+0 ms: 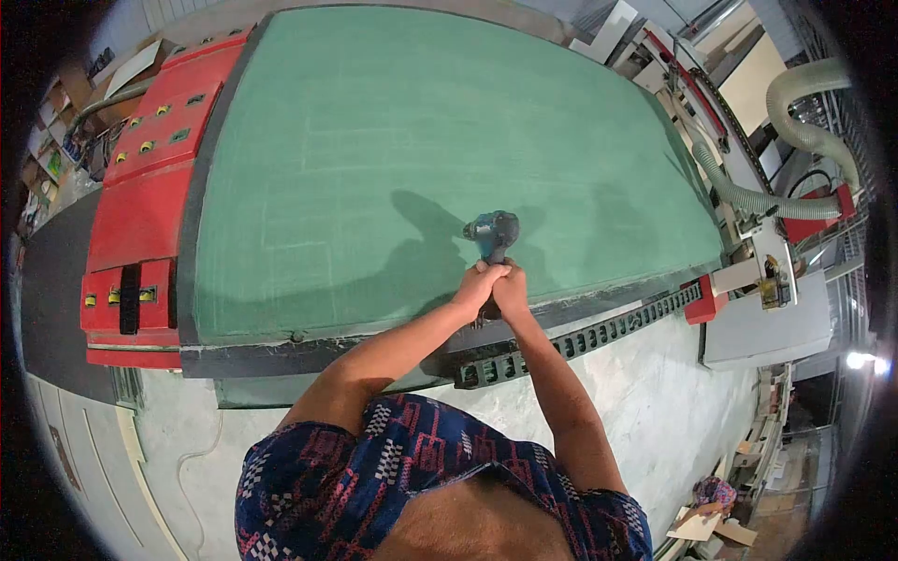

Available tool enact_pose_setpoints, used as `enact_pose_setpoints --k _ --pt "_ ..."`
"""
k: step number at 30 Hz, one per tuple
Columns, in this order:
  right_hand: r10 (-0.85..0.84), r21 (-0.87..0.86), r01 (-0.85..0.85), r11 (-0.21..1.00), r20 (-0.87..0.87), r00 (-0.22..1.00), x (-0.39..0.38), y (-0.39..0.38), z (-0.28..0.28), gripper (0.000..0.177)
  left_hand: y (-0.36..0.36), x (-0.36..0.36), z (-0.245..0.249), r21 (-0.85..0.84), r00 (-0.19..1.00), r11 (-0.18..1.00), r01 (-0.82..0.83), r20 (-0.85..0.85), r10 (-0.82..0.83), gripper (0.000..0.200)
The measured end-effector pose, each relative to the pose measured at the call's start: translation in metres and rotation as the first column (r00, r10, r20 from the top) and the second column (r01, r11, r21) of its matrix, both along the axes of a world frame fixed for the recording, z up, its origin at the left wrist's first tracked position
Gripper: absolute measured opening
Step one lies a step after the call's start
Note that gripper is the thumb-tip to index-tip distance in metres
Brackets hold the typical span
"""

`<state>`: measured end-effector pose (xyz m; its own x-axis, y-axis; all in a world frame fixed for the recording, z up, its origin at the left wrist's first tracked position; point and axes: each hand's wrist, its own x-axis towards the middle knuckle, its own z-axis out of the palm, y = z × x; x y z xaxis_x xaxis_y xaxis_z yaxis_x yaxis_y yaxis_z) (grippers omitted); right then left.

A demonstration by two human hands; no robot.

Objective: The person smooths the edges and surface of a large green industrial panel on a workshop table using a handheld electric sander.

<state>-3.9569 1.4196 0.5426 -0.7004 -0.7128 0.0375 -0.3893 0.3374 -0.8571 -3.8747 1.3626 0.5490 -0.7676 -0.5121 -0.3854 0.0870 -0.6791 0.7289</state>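
A dark cordless drill (496,232) with teal parts is held up in front of me, its chuck pointing left. My left hand (475,284) is closed around the drill's grip from the left. From the right, my right hand (511,286) wraps the same grip, and the two hands touch. Fingers cover most of the handle, and its lower end is largely hidden. Beyond and beneath the drill lies a large green machine bed (374,122), with shadows of the drill and my arms on it.
Red panels (145,206) with yellow-marked fittings border the bed's left side. A black cable chain (585,338) runs along the near edge. At right stand a gantry (773,266) and a ribbed hose (748,198). Pale floor (645,402) lies below.
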Motion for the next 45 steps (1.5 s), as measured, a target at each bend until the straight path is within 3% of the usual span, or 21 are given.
enact_pose_setpoints --k 8,11,14,17,29,32,35,38,40,43,45 --pt "-0.006 0.099 0.017 0.995 -0.105 0.994 -0.017 0.001 -0.032 0.048 0.0 -0.01 -0.016 0.056 0.997 0.998 -0.011 0.073 0.006 0.048" --pt "-0.014 0.136 0.026 0.99 -0.091 0.996 -0.009 -0.002 -0.015 0.045 -0.001 -0.01 -0.011 0.04 0.995 0.999 -0.017 0.095 0.013 0.046" --pt "-0.023 0.142 0.033 0.989 -0.071 0.997 -0.004 -0.002 -0.006 0.041 0.0 -0.017 -0.028 0.052 1.0 0.998 -0.029 0.008 0.029 0.044" --pt "-0.005 0.126 0.015 0.992 -0.082 0.997 -0.004 -0.001 -0.009 0.039 0.001 -0.003 0.0 0.072 0.999 0.997 -0.032 0.035 0.03 0.042" --pt "-0.045 0.182 0.063 0.981 -0.104 0.994 -0.007 -0.002 -0.019 0.046 0.0 -0.008 -0.016 0.031 0.999 0.999 -0.016 0.03 0.015 0.042" --pt "-0.046 0.185 0.061 0.981 -0.083 0.995 -0.006 -0.002 -0.018 0.047 0.0 0.0 0.001 -0.037 0.991 0.999 -0.002 0.135 0.007 0.047" --pt "-0.052 0.224 0.071 0.972 -0.087 0.995 0.004 -0.002 -0.005 0.047 -0.002 0.001 -0.011 -0.224 0.978 0.973 0.056 0.21 -0.008 0.056" --pt "-0.045 0.226 0.068 0.972 -0.107 0.993 0.007 -0.002 -0.005 0.044 -0.015 0.014 -0.016 -0.548 0.969 0.822 0.158 0.246 -0.022 0.064" --pt "-0.025 0.198 0.05 0.979 -0.123 0.992 0.005 -0.004 -0.01 0.039 -0.024 0.019 -0.023 -0.662 0.962 0.728 0.178 0.274 0.014 0.065" --pt "-0.071 0.103 0.056 0.993 0.144 0.987 0.017 -0.005 0.018 0.02 -0.031 0.029 -0.016 -0.72 0.943 0.662 0.207 0.327 0.059 0.067" --pt "-0.088 0.092 0.07 0.993 0.205 0.975 0.012 -0.008 0.021 0.015 -0.036 0.029 -0.016 -0.704 0.924 0.653 0.278 0.382 0.019 0.072"
